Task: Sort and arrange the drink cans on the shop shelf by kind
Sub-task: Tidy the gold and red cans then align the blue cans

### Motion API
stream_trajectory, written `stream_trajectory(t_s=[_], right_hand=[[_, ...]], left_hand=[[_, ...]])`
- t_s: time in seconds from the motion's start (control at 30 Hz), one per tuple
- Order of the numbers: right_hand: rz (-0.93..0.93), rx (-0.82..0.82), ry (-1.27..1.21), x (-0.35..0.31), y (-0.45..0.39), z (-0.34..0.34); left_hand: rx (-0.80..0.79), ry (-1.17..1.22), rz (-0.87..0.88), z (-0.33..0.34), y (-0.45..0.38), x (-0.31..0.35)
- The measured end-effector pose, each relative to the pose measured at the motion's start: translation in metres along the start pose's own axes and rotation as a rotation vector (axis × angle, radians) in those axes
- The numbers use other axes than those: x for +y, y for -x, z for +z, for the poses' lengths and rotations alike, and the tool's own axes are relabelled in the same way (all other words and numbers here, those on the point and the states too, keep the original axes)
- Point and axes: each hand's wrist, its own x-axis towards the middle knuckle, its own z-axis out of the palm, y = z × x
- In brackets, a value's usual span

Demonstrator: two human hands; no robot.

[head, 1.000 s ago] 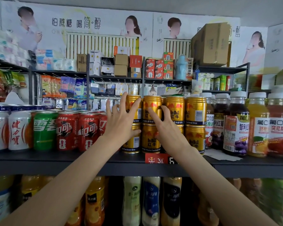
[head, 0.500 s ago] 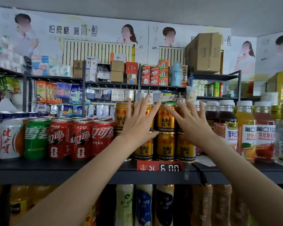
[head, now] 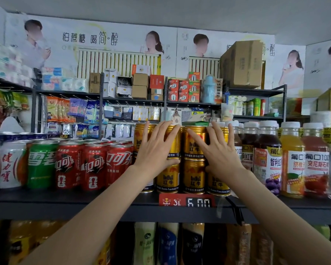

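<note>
On dark shelf [head: 46, 199], gold cans [head: 194, 161] stacked, both hands [head: 157, 150] apparently flat against them.

Bright, even indoor light, source unseen; shadows weak. Wide-angle bend at edges. Far-left tissue packs [head: 2, 62] and far-right bottles [head: 313, 159] blurred, possibly motion. Lower shelf [head: 46, 209] bottles dim, soft.

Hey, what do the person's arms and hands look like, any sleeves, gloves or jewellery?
Both forearms are bare, with no sleeve in view. The left hand and right hand wear no gloves, and no rings, watch or bracelet show.
</note>
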Motion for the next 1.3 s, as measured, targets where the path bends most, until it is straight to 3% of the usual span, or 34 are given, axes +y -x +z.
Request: stream_trajectory(t_s=[0.37,0.47,0.63,0.7,0.9,1.3], right_hand=[[0.012,0.016,-0.008,-0.005,0.000,0.000],[0.054,-0.004,-0.256,0.007,0.004,-0.007],[0.374,-0.086,-0.837,0.040,0.018,-0.012],[0.364,-0.178,-0.960,0.038,0.027,-0.005],[0.411,-0.058,-0.943,0.024,0.030,0.009],[0.408,-0.066,-0.930,0.019,0.031,0.005]], left_hand=[[0.013,0.007,0.003,-0.001,0.000,0.006],[0.026,0.038,0.012,-0.002,-0.002,0.016],[0.038,0.076,0.025,-0.004,-0.012,0.046],[0.001,0.052,0.012,0.004,-0.010,0.053],[-0.044,0.014,-0.009,0.017,-0.006,0.052],[-0.078,0.032,0.003,0.015,-0.007,0.044]])
